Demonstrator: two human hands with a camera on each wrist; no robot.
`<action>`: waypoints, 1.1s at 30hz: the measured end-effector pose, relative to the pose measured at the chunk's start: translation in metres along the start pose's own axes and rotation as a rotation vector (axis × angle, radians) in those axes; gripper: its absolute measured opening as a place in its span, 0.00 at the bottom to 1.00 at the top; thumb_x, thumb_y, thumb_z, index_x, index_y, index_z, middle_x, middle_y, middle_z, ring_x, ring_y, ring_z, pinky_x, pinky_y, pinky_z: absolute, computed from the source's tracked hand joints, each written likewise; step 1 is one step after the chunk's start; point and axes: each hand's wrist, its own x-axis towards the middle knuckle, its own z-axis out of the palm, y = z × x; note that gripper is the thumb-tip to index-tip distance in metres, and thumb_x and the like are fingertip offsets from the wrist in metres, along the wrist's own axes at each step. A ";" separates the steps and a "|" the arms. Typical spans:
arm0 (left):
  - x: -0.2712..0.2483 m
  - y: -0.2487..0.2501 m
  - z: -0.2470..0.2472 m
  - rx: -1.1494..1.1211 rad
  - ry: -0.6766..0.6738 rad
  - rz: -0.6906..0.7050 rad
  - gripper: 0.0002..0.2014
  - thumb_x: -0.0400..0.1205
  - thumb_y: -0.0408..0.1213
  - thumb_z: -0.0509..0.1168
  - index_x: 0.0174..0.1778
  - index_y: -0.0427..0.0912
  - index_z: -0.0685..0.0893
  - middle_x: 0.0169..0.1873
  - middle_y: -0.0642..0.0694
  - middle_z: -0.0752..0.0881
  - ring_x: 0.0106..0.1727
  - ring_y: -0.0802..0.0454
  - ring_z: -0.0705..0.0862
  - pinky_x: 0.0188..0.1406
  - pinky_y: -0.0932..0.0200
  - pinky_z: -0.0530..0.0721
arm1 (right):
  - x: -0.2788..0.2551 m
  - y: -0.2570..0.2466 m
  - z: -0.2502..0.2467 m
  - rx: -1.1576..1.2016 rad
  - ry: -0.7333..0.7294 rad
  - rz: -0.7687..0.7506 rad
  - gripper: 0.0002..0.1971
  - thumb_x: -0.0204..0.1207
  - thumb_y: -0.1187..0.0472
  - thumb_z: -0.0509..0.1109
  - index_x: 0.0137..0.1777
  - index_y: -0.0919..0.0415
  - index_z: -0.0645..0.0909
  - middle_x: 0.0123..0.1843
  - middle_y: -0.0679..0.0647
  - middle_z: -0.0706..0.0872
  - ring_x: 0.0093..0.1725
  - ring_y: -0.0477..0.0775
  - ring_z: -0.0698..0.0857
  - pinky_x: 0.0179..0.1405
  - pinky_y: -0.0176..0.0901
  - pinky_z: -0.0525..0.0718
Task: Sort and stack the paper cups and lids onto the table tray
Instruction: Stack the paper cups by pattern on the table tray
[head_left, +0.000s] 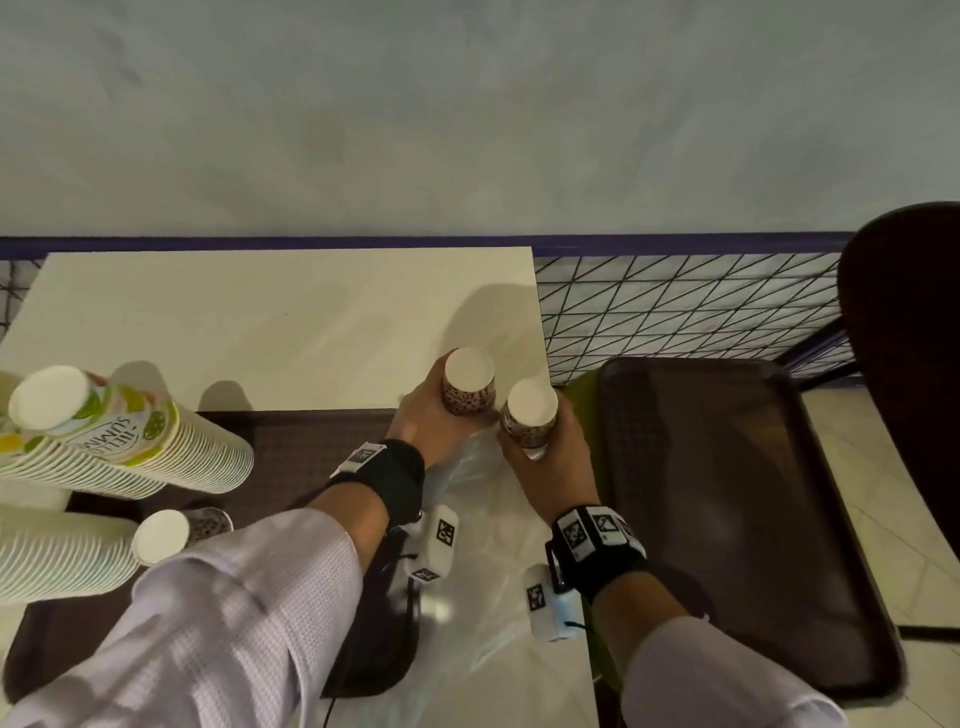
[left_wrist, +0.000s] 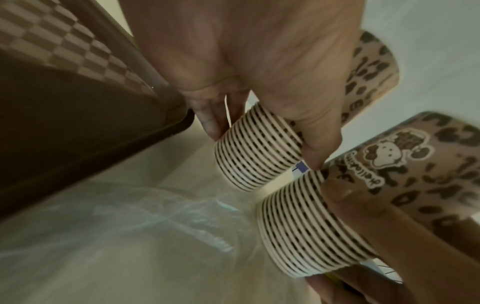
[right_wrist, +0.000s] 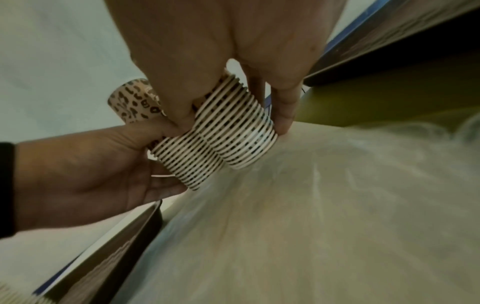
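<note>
My left hand (head_left: 445, 411) grips a short stack of leopard-print paper cups (head_left: 467, 385), bottoms up, at the table's right edge. Beside it my right hand (head_left: 541, 442) grips a second stack of the same cups (head_left: 531, 415). In the left wrist view my left hand (left_wrist: 262, 142) pinches the ribbed rims of its stack (left_wrist: 249, 170), and the other stack (left_wrist: 309, 228) lies just below, almost touching. The right wrist view has my right hand (right_wrist: 233, 121) curled round its stack (right_wrist: 244, 144). A brown checkered tray (head_left: 311, 441) lies on the table left of my hands.
Tall leaning stacks of lime-print cups (head_left: 119, 441) and white cups (head_left: 57, 551) stand on the tray's left side. A crumpled clear plastic bag (head_left: 483, 525) lies under my wrists. A second dark tray (head_left: 737, 519) sits to the right, next to a dark chair back (head_left: 904, 322).
</note>
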 end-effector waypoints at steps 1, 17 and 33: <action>0.002 -0.001 0.002 0.016 0.005 -0.002 0.38 0.69 0.52 0.85 0.73 0.68 0.75 0.57 0.64 0.88 0.64 0.55 0.86 0.67 0.56 0.81 | 0.000 0.000 0.000 -0.017 -0.003 -0.009 0.37 0.71 0.50 0.83 0.78 0.50 0.70 0.69 0.52 0.81 0.67 0.49 0.83 0.66 0.42 0.83; -0.021 -0.001 -0.011 -0.025 0.193 0.146 0.35 0.63 0.45 0.81 0.63 0.74 0.77 0.62 0.46 0.83 0.65 0.48 0.85 0.70 0.47 0.85 | -0.008 -0.005 -0.011 0.132 0.118 0.060 0.34 0.69 0.56 0.85 0.72 0.46 0.71 0.63 0.44 0.85 0.60 0.37 0.85 0.60 0.29 0.84; -0.208 -0.002 -0.110 -0.284 0.224 0.152 0.31 0.72 0.27 0.83 0.69 0.46 0.81 0.57 0.61 0.91 0.62 0.62 0.88 0.63 0.68 0.84 | -0.103 -0.093 -0.017 0.438 -0.029 0.043 0.34 0.71 0.58 0.81 0.76 0.47 0.72 0.63 0.38 0.86 0.65 0.42 0.86 0.63 0.65 0.88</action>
